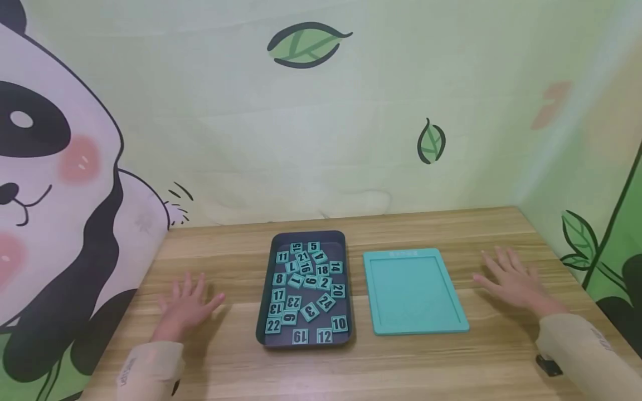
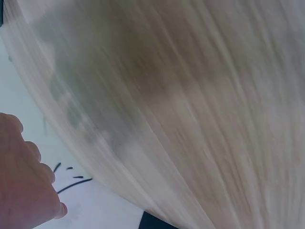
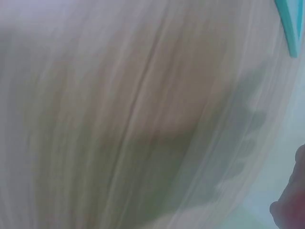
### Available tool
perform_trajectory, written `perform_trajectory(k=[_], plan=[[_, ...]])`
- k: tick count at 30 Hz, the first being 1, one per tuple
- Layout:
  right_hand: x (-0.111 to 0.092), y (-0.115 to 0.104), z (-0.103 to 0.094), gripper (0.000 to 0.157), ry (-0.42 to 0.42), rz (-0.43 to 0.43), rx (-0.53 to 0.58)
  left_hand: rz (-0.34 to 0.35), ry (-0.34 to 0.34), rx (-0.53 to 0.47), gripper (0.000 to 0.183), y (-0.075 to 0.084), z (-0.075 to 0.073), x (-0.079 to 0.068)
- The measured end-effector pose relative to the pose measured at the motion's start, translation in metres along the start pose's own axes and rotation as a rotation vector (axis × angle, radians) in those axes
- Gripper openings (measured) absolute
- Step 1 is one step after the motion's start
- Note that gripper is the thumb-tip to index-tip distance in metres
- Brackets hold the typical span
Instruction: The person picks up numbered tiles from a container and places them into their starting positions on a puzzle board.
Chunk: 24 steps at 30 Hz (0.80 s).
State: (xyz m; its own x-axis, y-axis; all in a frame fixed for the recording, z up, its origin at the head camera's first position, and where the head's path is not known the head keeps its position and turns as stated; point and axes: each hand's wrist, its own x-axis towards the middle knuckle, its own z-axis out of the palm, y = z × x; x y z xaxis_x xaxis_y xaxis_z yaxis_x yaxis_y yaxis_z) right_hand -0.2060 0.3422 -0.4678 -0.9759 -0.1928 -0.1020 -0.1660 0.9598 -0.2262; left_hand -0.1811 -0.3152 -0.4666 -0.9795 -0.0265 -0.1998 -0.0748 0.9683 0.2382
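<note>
In the head view my left hand [image 1: 184,309] is at the left of the table, fingers spread and holding nothing. Its nearest object is a dark tray [image 1: 304,345] full of loose teal number tiles [image 1: 325,302], several of them turned sideways or upside down. To the right of the tray lies a flat turquoise frame board [image 1: 416,292] with a raised rim and a bare inside. Beyond the board's right edge is my right hand [image 1: 514,284], also spread, with nothing in it. Each wrist view shows part of a hand, the left [image 2: 26,179] and the right [image 3: 291,195], above the tabletop.
The wooden table [image 1: 225,367] meets a cloth backdrop [image 1: 225,128] at its back and sides. A panda [image 1: 55,184] and leaves are printed on the cloth. A corner of the board [image 3: 290,33] shows in the right wrist view.
</note>
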Motion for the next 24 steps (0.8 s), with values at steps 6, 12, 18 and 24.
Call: perform_trajectory(k=[6, 12, 18, 24], plan=[[0.005, -0.015, 0.001, 0.075, 0.032, -0.035, -0.001, 0.027, 0.019, 0.007, 0.088, 0.008, 0.002, 0.001], [0.011, -0.027, 0.000, 0.075, 0.046, -0.060, 0.003, 0.044, 0.043, 0.011, 0.091, 0.018, 0.001, 0.003], [0.020, -0.045, -0.001, 0.074, 0.053, -0.090, -0.009, 0.067, 0.054, 0.002, 0.090, 0.028, 0.003, 0.004], [0.026, -0.068, 0.000, 0.073, 0.047, -0.139, -0.013, 0.136, 0.100, -0.011, 0.084, 0.038, 0.007, 0.005]])
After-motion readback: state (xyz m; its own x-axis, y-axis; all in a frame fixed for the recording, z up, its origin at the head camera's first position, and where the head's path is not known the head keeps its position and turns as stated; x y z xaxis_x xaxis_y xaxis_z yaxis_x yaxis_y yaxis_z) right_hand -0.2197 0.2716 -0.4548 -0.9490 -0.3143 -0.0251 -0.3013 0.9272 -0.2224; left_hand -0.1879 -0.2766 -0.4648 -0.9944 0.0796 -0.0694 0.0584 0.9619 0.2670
